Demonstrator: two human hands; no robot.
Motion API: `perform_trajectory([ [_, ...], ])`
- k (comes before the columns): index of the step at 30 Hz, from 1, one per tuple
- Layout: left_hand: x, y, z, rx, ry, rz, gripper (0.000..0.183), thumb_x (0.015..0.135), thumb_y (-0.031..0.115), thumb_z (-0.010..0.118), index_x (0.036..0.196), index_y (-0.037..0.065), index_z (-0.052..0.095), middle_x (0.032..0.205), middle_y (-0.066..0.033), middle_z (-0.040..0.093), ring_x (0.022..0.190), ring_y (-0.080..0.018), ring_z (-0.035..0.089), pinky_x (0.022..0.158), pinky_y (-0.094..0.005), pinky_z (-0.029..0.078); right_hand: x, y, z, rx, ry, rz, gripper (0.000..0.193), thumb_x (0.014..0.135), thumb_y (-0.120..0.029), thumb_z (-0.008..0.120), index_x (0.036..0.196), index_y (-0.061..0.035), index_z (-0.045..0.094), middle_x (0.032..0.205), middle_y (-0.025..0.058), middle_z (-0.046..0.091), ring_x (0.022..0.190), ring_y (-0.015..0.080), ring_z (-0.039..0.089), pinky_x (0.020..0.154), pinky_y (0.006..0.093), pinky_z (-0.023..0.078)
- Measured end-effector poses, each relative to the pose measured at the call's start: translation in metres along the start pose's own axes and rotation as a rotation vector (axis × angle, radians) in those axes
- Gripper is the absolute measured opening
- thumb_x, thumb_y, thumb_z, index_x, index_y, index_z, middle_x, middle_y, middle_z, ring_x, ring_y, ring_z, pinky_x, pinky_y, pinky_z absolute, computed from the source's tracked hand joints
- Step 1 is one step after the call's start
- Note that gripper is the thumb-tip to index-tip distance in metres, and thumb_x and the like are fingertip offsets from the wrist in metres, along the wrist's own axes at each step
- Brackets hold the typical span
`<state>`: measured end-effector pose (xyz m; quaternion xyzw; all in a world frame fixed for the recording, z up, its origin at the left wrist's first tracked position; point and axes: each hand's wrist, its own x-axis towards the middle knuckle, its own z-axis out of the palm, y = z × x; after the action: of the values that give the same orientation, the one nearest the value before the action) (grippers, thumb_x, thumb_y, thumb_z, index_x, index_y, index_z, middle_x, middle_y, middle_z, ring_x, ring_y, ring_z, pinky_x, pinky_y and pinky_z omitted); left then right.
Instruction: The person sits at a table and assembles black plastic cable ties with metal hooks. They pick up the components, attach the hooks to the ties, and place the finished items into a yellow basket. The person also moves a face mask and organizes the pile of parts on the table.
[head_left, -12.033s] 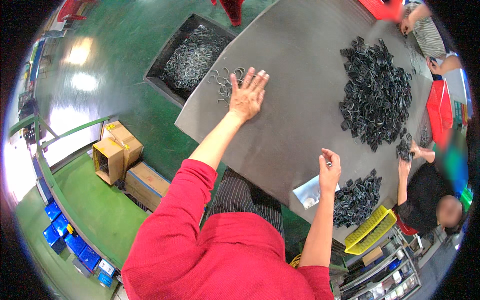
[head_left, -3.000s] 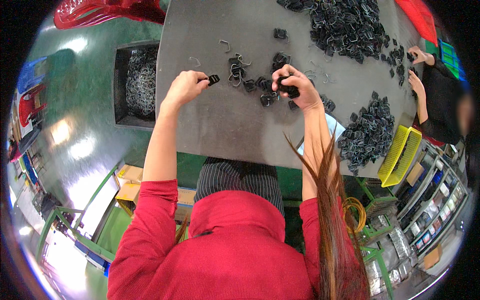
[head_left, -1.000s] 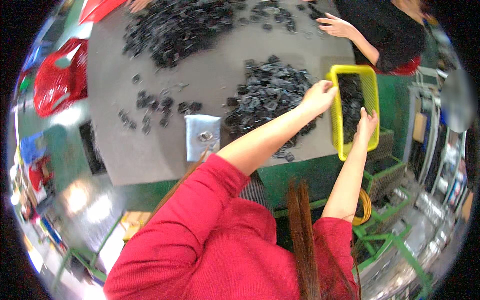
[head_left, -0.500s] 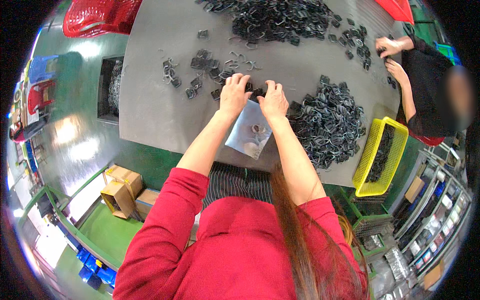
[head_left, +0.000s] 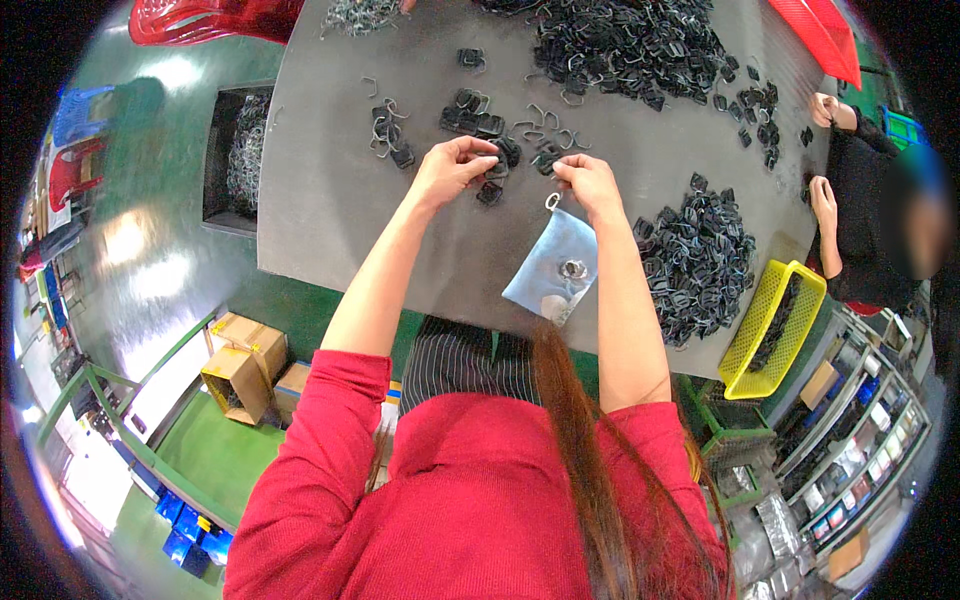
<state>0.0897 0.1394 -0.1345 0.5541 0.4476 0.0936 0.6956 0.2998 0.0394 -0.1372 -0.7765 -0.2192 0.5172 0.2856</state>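
Note:
My left hand (head_left: 458, 172) reaches over the grey table with thumb and fingers closed on a small black plastic piece (head_left: 507, 152). To its right, my right hand (head_left: 592, 186) pinches at another black piece with a wire loop (head_left: 545, 159); its fingertips partly hide it. Below the right hand lies a flat light-blue pouch (head_left: 548, 262), with a pale ring (head_left: 552, 201) at its upper end. Several loose black pieces (head_left: 472, 117) and bare metal wire loops (head_left: 540, 120) are scattered just beyond my hands.
A large heap of black pieces (head_left: 630, 50) covers the far table; another heap (head_left: 695, 260) sits right, beside a yellow basket (head_left: 735, 375). Wire loops (head_left: 362, 14) are piled far left. A co-worker's hands (head_left: 824, 205) are at the right edge, below a red tray (head_left: 825, 40).
My hands have moved apart, off the pouch's upper end, which now shows its ring. Each hand has closed on a black piece. The whole view has shifted slightly.

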Motion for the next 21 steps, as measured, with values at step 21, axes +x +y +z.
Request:
perform_trajectory([
  [21,0.06,0.033,-0.059,0.049,-0.06,-0.198,0.029,0.077,0.029,0.072,0.091,0.006,0.064,0.077,0.0023,0.061,0.069,-0.0075,0.054,0.06,-0.0218,0.042,-0.024,0.027,-0.035,0.813,-0.018,0.09,0.015,0.079,-0.015,0.065,0.088,-0.004,0.06,0.075,0.0023,0.06,0.063,0.0105,0.054,0.053,0.0218,0.039],
])
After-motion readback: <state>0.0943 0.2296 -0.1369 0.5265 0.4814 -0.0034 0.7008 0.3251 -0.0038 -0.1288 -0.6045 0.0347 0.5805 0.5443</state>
